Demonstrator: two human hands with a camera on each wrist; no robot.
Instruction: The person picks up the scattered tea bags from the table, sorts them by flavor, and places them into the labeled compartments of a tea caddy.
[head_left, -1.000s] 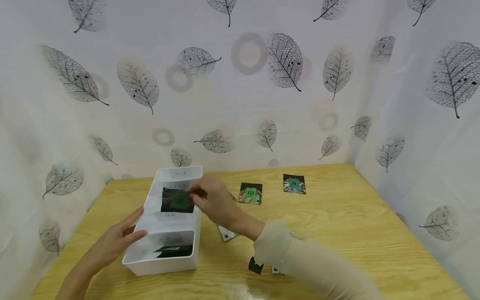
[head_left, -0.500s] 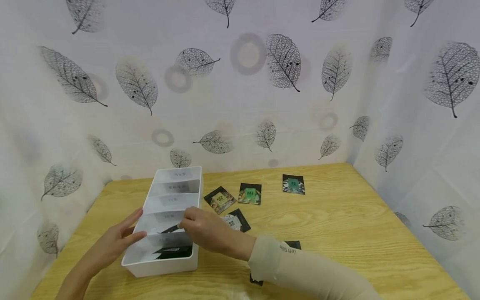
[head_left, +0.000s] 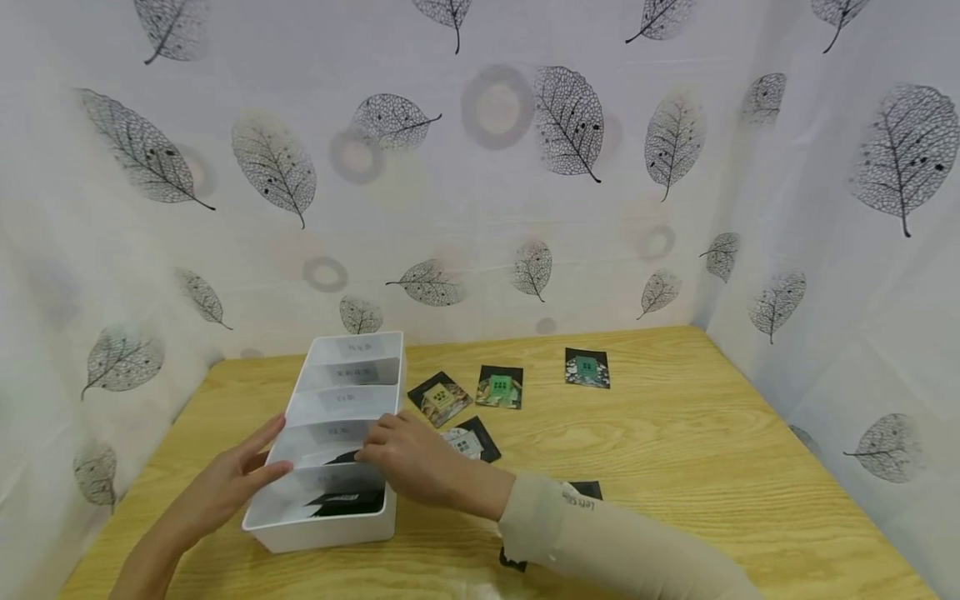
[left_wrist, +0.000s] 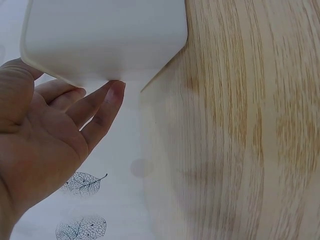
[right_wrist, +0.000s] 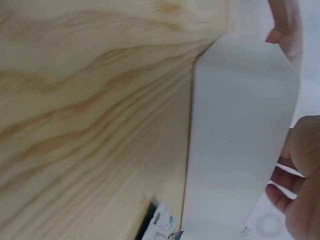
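A long white divider box (head_left: 321,533) stands on the wooden table, its several compartments labelled in handwriting. My left hand (head_left: 232,479) holds the box's left side, thumb over the rim; in the left wrist view the fingertips (left_wrist: 116,89) lie against the outer wall. My right hand (head_left: 412,458) reaches over the right rim into the second compartment from the front. Its fingertips pinch a small flat black sachet (head_left: 345,457), mostly hidden by the hand and divider. More black sachets (head_left: 348,503) lie in the front compartment.
Right of the box lie sachets with a yellow label (head_left: 440,398), a green label (head_left: 500,387) and a white label (head_left: 467,442). A teal-labelled sachet (head_left: 587,367) lies farther right. Others are partly covered by the right sleeve (head_left: 600,533). A leaf-print curtain (head_left: 480,208) surrounds the table.
The right hand has brought the black sachet from above the box down into the second compartment from the front, and the sachet sits slightly lower now. The left hand has stayed on the box.
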